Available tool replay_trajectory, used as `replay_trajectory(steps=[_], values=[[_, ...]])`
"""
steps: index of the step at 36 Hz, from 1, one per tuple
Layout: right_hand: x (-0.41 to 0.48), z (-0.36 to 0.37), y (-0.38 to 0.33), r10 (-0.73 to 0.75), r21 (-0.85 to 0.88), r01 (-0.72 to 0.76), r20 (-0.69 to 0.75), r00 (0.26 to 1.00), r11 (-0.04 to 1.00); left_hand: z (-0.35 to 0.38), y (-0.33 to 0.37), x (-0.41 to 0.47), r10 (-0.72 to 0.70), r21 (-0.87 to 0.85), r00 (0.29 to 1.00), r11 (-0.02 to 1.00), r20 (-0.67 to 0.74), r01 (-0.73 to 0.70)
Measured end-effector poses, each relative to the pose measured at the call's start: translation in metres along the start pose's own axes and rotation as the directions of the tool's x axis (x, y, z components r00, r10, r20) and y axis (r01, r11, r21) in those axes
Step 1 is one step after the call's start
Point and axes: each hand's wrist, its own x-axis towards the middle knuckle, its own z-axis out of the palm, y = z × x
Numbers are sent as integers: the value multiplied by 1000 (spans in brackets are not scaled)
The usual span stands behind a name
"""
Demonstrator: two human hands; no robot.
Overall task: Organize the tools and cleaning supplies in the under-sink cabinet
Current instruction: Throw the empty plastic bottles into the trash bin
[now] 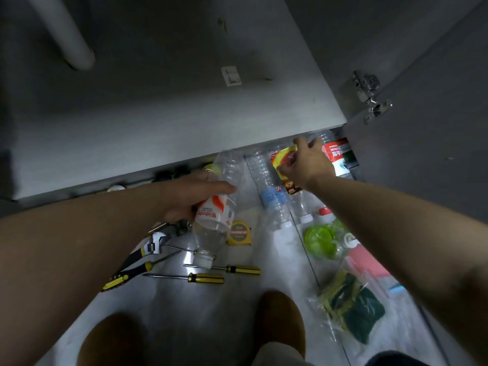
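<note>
- A pale grey cabinet floor [211, 307] carries the loose things; a broad grey panel [184, 114] overhangs its far part, and a grey drain pipe [63, 30] stands at the top left.
- The open cabinet door [435, 133] stands on the right, with a metal hinge [369, 96] on it.
- The left hand [184, 196] has its fingers curled round a clear bottle with a red-and-white label [214, 215], cap towards the camera, tilted over the tools.
- The right hand [309, 162] reaches further back and grips a red-and-yellow packet [284, 159] between thumb and fingers, just beside a red-and-white carton [336, 154].
- A bag of green scouring pads [353, 307] lies at the near right.
- A clear bottle with a blue label [269, 191] lies on its side between the two hands.
- A green lid [319, 237] sits right of it.
- Yellow-and-black pliers [126, 268] and an adjustable wrench [154, 243] lie under the left forearm.
- Two yellow-handled screwdrivers [206, 278] lie near the bottle's cap.
- A yellow tape measure [239, 233] rests just beside the held bottle.
</note>
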Motion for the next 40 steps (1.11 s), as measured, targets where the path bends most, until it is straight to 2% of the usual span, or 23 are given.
replay_trajectory(steps=[5, 8, 14, 21, 24, 27, 31, 35, 40], values=[[6, 9, -6, -7, -93, 9, 20, 1000, 996, -5, -5, 0, -40, -4, 995, 999, 90, 40], [0, 10, -7, -21, -58, 20, -17, 1000, 998, -6, -5, 1, -59, 0, 991, 998, 116, 60], [-34, -12, -9, -132, 226, 153, -105, 986, 962, 0, 22, -16, -28, 76, 988, 997, 153, 17], [-109, -83, 18, 30, 570, 123, -251, 968, 813, 48, 90, -72, 86, 148, 985, 983, 149, -108], [-152, -117, 40, 74, 636, 120, -269, 960, 763, 84, 112, -102, 149, 175, 979, 969, 139, -172], [-205, -148, 65, 106, 680, 95, -248, 963, 727, 127, 124, -136, 198, 187, 965, 955, 171, -229], [-285, -178, 108, 123, 641, 61, -239, 963, 765, 188, 130, -181, 205, 275, 951, 924, 230, -266], [-366, -188, 158, 159, 667, -65, -81, 984, 742, 254, 129, -217, 163, 297, 939, 920, 302, -255], [-454, -173, 221, 278, 688, -254, 78, 957, 680, 331, 112, -246, 118, 293, 932, 929, 343, -226]])
